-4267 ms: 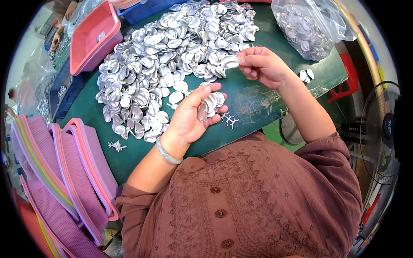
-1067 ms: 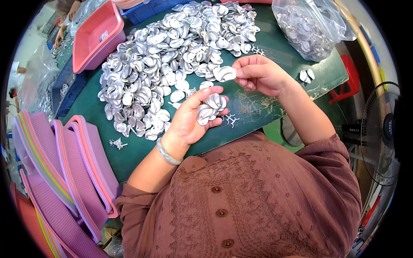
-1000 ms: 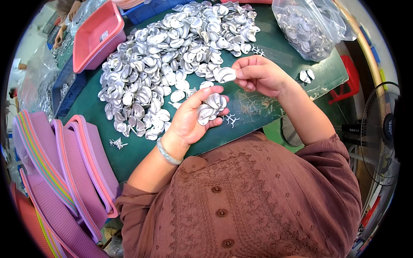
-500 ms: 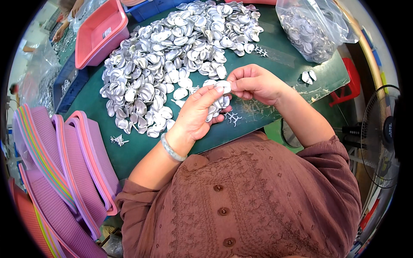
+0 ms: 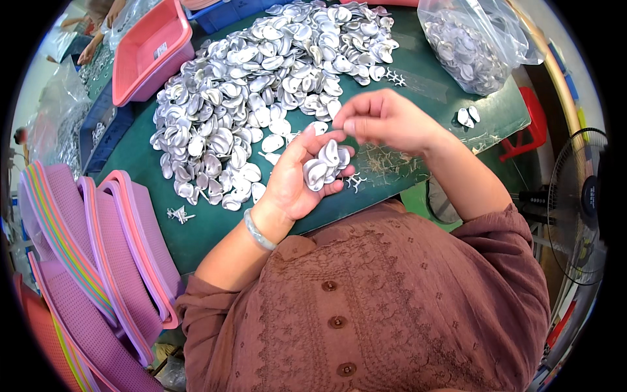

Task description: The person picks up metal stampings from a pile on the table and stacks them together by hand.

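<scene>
Palm up over the table's near edge, my left hand point(image 5: 293, 181) cups several silver, petal-shaped metal pieces point(image 5: 324, 166) on its fingers. Its thumb and index finger reach toward my right hand point(image 5: 389, 123). That hand is closed in a pinch just above the left fingertips. Whatever its fingers may hold is hidden or too small to make out. Beyond both hands spreads a big heap of the same kind of pieces point(image 5: 228, 104), some with a small hole. A small branched metal scrap point(image 5: 355, 182) lies on the table beside my left fingertips.
On the green table point(image 5: 408, 140) are thin shavings, another branched scrap point(image 5: 395, 77) and two loose pieces point(image 5: 466, 118). A clear bag of pieces point(image 5: 467, 52) stands far right, a pink tray point(image 5: 147, 55) far left. Purple baskets point(image 5: 140, 242) stack at left; a fan point(image 5: 578, 202) stands right.
My left hand has opened out, and its thumb no longer covers the pieces on its fingers. My right hand has drawn slightly up and away from them.
</scene>
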A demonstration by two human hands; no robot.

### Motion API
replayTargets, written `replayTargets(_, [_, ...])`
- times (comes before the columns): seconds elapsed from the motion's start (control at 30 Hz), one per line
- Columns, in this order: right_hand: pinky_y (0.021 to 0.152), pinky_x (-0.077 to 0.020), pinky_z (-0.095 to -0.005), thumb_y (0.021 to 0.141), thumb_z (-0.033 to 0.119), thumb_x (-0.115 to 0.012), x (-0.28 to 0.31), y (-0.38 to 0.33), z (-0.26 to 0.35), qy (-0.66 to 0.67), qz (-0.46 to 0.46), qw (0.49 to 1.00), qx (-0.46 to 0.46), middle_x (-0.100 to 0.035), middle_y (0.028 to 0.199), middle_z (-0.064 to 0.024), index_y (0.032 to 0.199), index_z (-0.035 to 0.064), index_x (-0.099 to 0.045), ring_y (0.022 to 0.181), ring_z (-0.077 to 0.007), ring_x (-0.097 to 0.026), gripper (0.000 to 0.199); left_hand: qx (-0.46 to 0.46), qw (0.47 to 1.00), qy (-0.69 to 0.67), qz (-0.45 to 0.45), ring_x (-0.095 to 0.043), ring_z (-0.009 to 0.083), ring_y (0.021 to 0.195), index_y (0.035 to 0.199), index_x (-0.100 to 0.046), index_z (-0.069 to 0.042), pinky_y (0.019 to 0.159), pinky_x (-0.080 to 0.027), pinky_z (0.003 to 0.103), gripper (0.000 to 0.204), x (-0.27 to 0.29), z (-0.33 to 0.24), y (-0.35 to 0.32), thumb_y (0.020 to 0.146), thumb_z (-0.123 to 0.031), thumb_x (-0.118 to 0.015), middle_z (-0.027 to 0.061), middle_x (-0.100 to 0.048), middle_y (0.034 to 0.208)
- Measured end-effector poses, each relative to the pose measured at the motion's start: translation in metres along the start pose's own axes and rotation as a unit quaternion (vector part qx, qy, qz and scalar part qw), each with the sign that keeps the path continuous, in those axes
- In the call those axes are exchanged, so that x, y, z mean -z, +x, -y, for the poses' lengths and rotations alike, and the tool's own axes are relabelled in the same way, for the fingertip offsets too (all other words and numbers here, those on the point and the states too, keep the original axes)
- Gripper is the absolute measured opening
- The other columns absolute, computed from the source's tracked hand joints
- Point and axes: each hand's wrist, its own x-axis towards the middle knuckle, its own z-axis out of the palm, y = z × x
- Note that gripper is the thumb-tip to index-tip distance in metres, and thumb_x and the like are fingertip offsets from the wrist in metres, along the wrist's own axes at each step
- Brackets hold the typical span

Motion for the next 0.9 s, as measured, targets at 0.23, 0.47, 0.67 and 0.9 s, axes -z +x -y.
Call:
replayTargets(0.23, [0.059,-0.0421,-0.0237,0.08,0.008,-0.053,0.038,0.04,-0.035,-0.34,-0.107,0.927,0.115,-0.058,0.07,-0.002,0.093,-0.0023,-0.058,0.064,-0.0087,-0.051,0.017,-0.007,0.999,0.015,-0.04,-0.061,0.0212,0.077,0.112,-0.05,-0.006,0.051,-0.05,0.026,0.031,0.004,0.0,-0.005,0.086,-0.023,-0.047,0.0128,-0.058,0.099])
replayTargets(0.47, [0.06,-0.0435,-0.0265,0.075,0.009,-0.057,0.03,0.054,-0.032,-0.408,-0.071,0.902,0.121,-0.06,0.069,-0.0067,0.085,-0.0022,-0.06,0.064,-0.0119,-0.054,0.015,-0.013,0.998,0.028,-0.05,-0.061,0.021,0.077,0.111,-0.05,-0.006,0.052,-0.048,0.026,0.03,0.006,-0.003,-0.007,0.086,-0.022,-0.048,0.0119,-0.058,0.099])
replayTargets(0.67, [0.053,-0.0408,-0.027,0.07,0.01,-0.059,0.032,0.051,-0.03,-0.262,-0.075,0.962,0.034,-0.058,0.064,-0.0051,0.074,0.0004,-0.061,0.057,-0.0124,-0.051,0.011,-0.013,0.998,0.031,-0.053,-0.061,0.0206,0.077,0.111,-0.05,-0.006,0.053,-0.048,0.026,0.03,0.006,-0.003,-0.007,0.085,-0.022,-0.048,0.0117,-0.058,0.099])
replayTargets(0.9, [0.046,-0.0318,-0.0196,0.073,0.01,-0.06,0.024,0.034,-0.014,-0.08,-0.095,0.992,-0.028,-0.052,0.061,0.0023,0.074,0.0018,-0.06,0.052,-0.0046,-0.041,0.008,-0.011,0.999,0.03,-0.043,-0.061,0.0206,0.077,0.113,-0.049,-0.005,0.054,-0.051,0.027,0.032,0.007,-0.003,-0.005,0.086,-0.023,-0.046,0.0125,-0.058,0.099])
